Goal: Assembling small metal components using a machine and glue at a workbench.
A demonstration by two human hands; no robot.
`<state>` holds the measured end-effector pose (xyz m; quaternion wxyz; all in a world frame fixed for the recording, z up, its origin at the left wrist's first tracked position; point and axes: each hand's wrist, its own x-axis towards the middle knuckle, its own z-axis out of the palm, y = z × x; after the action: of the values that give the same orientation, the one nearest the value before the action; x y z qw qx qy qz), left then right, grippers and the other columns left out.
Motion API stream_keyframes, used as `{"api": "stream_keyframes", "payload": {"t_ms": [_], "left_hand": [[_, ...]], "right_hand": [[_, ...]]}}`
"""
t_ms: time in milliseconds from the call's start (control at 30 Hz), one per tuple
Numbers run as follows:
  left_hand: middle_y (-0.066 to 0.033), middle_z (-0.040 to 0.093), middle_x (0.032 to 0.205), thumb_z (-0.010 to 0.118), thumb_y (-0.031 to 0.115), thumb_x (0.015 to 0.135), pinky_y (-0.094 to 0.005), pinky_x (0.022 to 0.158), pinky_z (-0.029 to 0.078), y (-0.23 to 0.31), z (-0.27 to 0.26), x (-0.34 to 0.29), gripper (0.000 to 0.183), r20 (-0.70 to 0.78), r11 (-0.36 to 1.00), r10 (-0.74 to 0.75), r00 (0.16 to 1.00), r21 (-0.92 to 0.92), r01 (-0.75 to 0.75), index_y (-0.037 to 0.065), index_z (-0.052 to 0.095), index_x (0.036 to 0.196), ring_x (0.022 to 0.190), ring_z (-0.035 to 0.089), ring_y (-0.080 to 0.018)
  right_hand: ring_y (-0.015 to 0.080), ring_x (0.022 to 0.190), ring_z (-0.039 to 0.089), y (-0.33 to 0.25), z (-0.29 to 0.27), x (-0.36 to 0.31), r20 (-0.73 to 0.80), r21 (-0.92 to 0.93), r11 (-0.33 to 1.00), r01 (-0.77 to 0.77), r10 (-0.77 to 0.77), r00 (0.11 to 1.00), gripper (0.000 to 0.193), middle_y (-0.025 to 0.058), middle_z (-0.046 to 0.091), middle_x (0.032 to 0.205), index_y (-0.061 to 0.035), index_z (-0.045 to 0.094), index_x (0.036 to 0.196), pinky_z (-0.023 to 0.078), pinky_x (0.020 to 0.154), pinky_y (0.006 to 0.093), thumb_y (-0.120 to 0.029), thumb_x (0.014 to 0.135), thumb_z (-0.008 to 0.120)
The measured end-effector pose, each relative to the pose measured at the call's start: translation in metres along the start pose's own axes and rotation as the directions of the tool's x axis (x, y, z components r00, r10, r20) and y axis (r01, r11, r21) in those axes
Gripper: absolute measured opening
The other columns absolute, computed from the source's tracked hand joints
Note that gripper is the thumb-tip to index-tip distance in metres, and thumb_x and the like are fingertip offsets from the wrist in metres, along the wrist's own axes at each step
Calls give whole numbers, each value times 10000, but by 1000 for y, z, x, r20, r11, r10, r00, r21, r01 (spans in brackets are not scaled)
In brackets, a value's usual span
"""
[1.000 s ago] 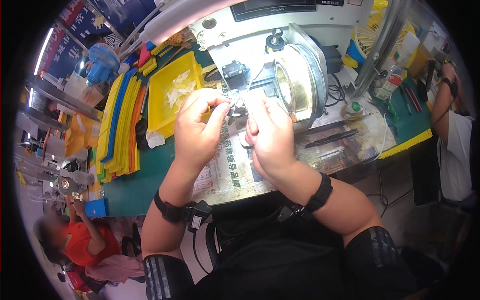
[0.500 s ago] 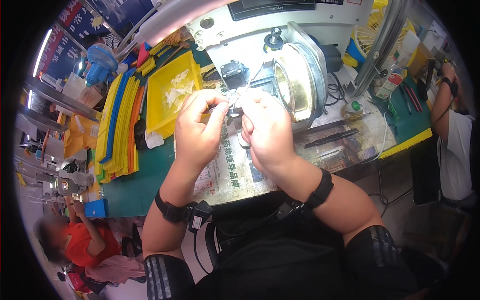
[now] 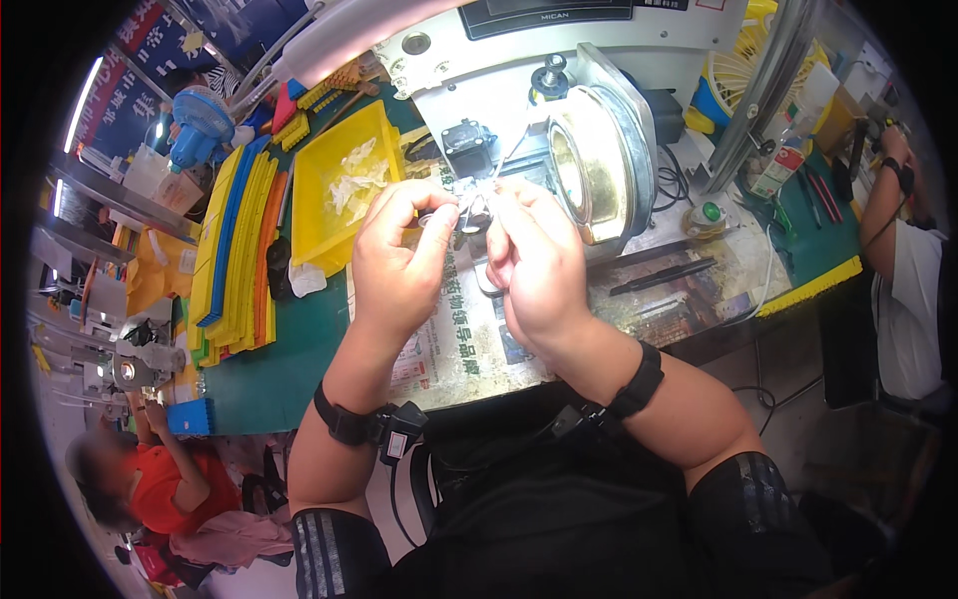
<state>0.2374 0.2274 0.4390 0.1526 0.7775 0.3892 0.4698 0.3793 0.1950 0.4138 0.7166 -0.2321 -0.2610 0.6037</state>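
Observation:
My left hand (image 3: 404, 255) and my right hand (image 3: 544, 265) are raised close together in front of a white bench machine (image 3: 649, 45). Thumb and forefinger of the left pinch the edge of a small shiny piece (image 3: 473, 218), too glared over to name. The right hand's fingers are closed in a pinch just beside it; what they hold is hidden. Behind the right hand stands the machine's large wheel (image 3: 639, 150), with a gold-coloured rim lit by strong glare. A black block (image 3: 467, 145) on the machine sits just beyond my fingertips.
Left of the hands lie a yellow tray (image 3: 314, 190) holding pale scraps and stacked yellow, blue and orange strips (image 3: 235, 250). A dark bar tool (image 3: 664, 277) and a green-topped button (image 3: 711, 213) are on the right. Other people sit at both sides.
Both hands stay in nearly the same place. The right hand has shifted slightly to the right, showing a little more of the shiny piece between the fingertips.

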Motion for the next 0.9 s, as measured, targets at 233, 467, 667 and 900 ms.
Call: {"api": "stream_keyframes", "payload": {"t_ms": [233,467,667,900], "left_hand": [[-62,663,1056,658,25,918,-255,806,476,0,1,-4,113,5,1000,-12,1000,-1,12,4,665,1029,915,610,-128],[-83,672,1104,710,70,860,-301,833,483,1,2,-17,244,-36,991,-102,994,-89,98,42,676,1100,995,630,-193],[-102,654,1173,706,57,872,-286,845,485,-5,6,-29,375,-47,979,-151,987,-146,143,18,628,1237,1035,620,-170],[-100,644,1152,714,92,876,-279,840,484,-18,10,-38,394,-114,941,-198,974,-299,156,-2,599,1240,1021,612,-153]], "right_hand": [[26,484,377,-2,9,3,-2,-83,996,20,-20,1000,82,-39,467,612,-29,592,993,289,437,197,-110,996,597],[25,573,465,1,4,2,-21,-66,997,28,-29,999,82,-21,560,731,-13,614,1011,388,511,190,-93,1006,593],[45,478,361,1,7,4,-61,-14,1000,20,-21,998,159,-30,448,608,-71,543,892,297,458,212,-145,1031,562],[35,576,435,-5,1,1,-15,-215,976,44,-48,999,133,-29,491,688,-52,536,990,376,517,208,-166,1055,519]]}}
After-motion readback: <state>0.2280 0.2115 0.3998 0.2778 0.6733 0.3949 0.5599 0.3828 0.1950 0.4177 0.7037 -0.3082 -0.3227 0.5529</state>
